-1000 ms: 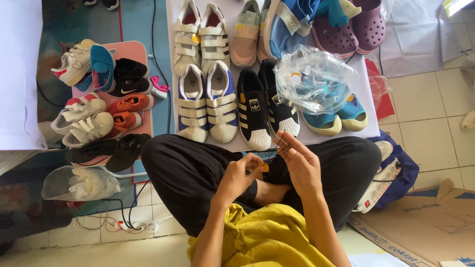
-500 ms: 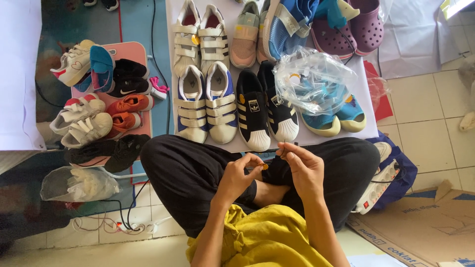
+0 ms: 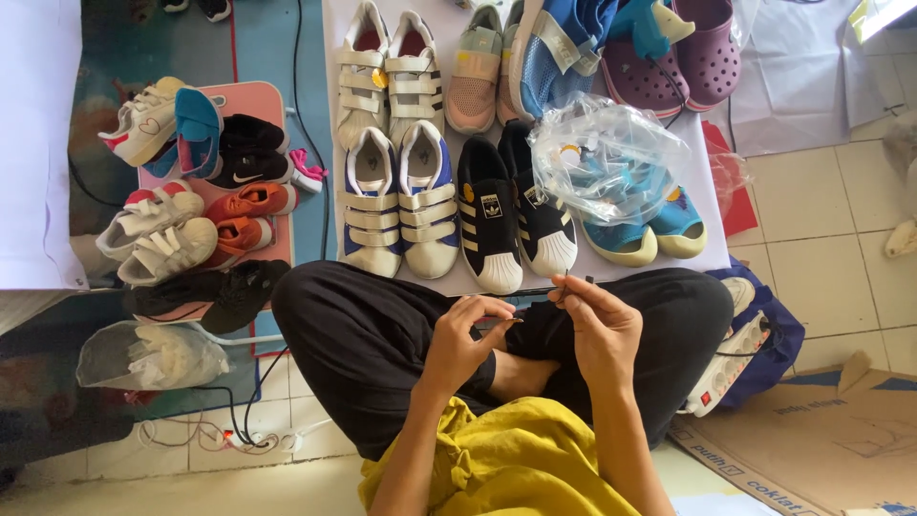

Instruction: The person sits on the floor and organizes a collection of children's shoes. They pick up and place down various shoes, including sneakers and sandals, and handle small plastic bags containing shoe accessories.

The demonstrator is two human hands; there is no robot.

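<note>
Sitting cross-legged in black trousers [image 3: 363, 344] and a yellow top [image 3: 497, 468] on the tiled floor [image 3: 821, 210]. Pinching a thin dark strip [image 3: 565, 285] upright between the fingertips of the right hand [image 3: 597, 330], just above the knees and right at the near edge of the white sheet [image 3: 707, 239]. Curling the left hand [image 3: 465, 339] beside it, fingertips pressed together, perhaps gripping the strip's other end — too small to tell. Lying ahead on the sheet: white-and-blue strap shoes [image 3: 401, 201], black striped sneakers [image 3: 516, 210], a clear plastic bag [image 3: 602, 158] over turquoise shoes [image 3: 650, 229]. Resting further left, more small shoes on a pink board [image 3: 258, 100]. Sitting at the right, a white power strip [image 3: 731, 363] and cardboard [image 3: 812, 440].
</note>
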